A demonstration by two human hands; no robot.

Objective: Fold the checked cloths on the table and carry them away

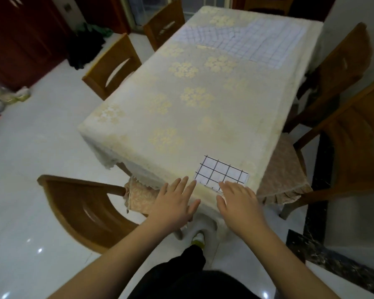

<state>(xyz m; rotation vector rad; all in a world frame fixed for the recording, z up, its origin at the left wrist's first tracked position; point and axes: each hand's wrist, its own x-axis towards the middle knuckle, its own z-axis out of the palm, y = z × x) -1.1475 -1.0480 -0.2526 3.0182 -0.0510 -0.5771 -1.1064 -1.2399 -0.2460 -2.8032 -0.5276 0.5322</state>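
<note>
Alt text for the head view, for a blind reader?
Both hands, left hand and right hand, reach with straight fingers toward a small folded checked cloth at the table's near edge; more checked cloths lie unfolded at the far end.

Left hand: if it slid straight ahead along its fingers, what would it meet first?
The left hand points up the table, left of the small folded checked cloth. Its line looks free over the floral tablecloth; likely nothing before the unfolded checked cloths at the far end, though depth is uncertain.
</note>
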